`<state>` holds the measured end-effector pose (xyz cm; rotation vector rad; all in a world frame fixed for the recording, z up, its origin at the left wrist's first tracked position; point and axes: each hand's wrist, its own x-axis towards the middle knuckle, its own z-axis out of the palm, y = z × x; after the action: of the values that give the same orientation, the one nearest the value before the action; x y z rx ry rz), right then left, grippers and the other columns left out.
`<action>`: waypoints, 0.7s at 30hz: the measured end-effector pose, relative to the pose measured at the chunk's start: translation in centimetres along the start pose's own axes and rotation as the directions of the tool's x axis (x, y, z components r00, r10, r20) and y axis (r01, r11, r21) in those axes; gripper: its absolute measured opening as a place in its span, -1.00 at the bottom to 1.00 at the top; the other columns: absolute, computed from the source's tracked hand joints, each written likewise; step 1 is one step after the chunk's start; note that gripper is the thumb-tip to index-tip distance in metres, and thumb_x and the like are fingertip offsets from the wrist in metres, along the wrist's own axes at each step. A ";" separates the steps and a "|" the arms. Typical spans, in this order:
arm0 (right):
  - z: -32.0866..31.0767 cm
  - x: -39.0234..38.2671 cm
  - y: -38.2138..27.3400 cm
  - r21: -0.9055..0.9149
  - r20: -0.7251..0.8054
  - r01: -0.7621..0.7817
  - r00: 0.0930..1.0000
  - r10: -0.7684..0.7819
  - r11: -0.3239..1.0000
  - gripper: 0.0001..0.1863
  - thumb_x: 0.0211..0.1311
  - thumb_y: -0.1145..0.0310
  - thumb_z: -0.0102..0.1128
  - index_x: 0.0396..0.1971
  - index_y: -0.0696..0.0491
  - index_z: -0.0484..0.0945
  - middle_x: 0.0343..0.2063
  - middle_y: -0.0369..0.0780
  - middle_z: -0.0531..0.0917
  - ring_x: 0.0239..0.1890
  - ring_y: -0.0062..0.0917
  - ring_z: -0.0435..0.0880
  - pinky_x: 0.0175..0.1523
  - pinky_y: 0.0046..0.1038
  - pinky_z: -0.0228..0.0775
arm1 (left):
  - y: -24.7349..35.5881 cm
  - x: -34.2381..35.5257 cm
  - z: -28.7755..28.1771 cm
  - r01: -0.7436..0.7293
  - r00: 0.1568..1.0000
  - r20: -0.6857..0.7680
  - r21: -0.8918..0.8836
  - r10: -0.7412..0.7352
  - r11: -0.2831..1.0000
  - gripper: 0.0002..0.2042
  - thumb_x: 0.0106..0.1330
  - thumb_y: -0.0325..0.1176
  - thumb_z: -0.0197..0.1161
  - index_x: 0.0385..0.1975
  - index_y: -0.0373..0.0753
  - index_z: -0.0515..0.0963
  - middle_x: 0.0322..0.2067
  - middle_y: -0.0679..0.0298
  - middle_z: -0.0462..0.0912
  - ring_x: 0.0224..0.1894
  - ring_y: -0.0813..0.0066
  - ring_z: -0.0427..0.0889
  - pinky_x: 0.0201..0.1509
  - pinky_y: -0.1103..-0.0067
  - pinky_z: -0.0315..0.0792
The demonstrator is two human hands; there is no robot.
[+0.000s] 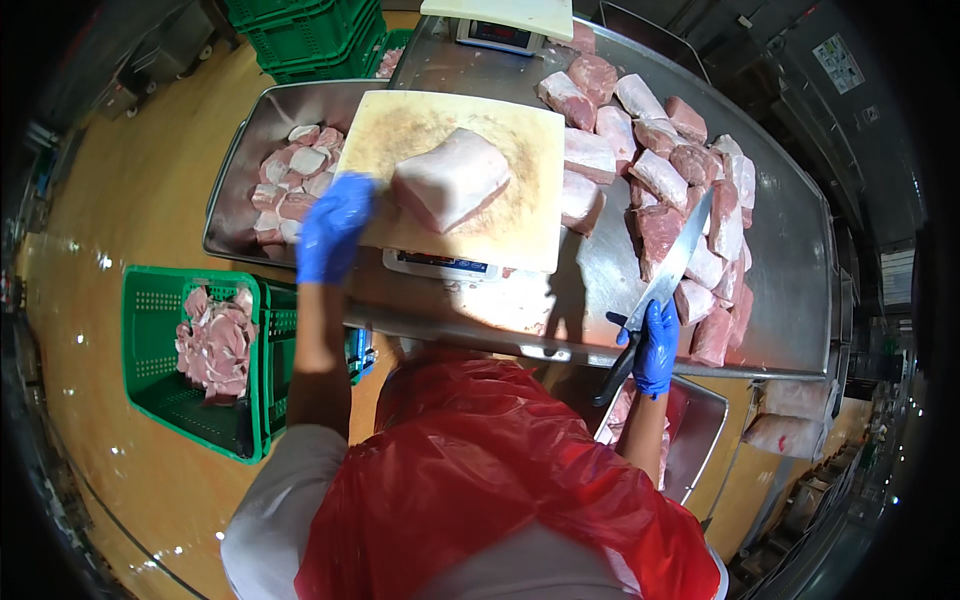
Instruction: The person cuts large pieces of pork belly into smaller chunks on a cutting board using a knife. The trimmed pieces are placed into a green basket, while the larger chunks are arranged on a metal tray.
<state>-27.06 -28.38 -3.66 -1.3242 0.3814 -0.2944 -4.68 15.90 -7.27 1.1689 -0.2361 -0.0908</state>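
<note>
A block of pale pork [450, 175] rests on a stained cream cutting board [505, 120], which sits over a scale [440, 265]. My left hand [335, 220], blue-gloved and blurred, is at the board's left edge, just left of the pork; whether its fingers grip anything is unclear. In my blue-gloved right hand [655, 340] is a long knife [678, 255] with a black handle, its blade angled up over a pile of pork pieces [665, 180] on the steel table [790, 300].
A steel tub [225, 210] of trimmed pieces lies left of the board. Green crates [145, 350] holding meat stand lower left, more stacked [300, 30] behind. Another scale [495, 38] is at the back. A steel bin [700, 420] with meat is below the table's right front edge.
</note>
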 end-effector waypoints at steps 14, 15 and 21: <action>9.3 4.1 -1.0 0.113 0.037 0.116 0.992 -0.121 0.987 -0.61 0.41 0.50 0.08 0.20 0.13 0.38 -0.23 -0.33 0.56 -0.26 -0.64 0.57 -0.15 -0.44 0.54 | 5.6 2.5 -0.8 -0.108 0.987 -0.053 0.480 0.151 0.871 -0.71 0.46 -0.39 0.10 0.08 -0.31 0.60 -0.03 0.28 0.66 0.00 0.52 0.64 0.10 0.60 0.49; 10.9 5.0 -0.8 0.114 0.104 0.101 0.988 -0.112 0.988 -0.63 0.42 0.50 0.07 0.19 0.14 0.38 -0.22 -0.30 0.57 -0.25 -0.61 0.59 -0.13 -0.40 0.57 | 4.4 3.7 -0.6 -0.065 0.992 -0.068 0.422 0.103 0.904 -0.72 0.44 -0.41 0.14 0.08 -0.30 0.61 -0.03 0.28 0.66 -0.01 0.52 0.63 0.10 0.59 0.48; 20.8 11.1 3.0 0.006 0.281 0.042 0.959 -0.042 0.999 -0.74 0.46 0.43 0.05 0.08 0.11 0.42 -0.26 -0.30 0.60 -0.32 -0.54 0.63 -0.29 -0.39 0.60 | -3.6 7.4 0.8 -0.224 0.974 0.152 0.579 0.167 0.784 -0.75 0.41 -0.42 0.18 0.00 -0.36 0.62 -0.12 0.24 0.69 -0.17 0.56 0.62 -0.05 0.59 0.51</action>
<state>-8.11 -14.02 -3.60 -1.3530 0.1136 -0.1380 2.51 12.35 -9.25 1.7647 -0.4933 0.1260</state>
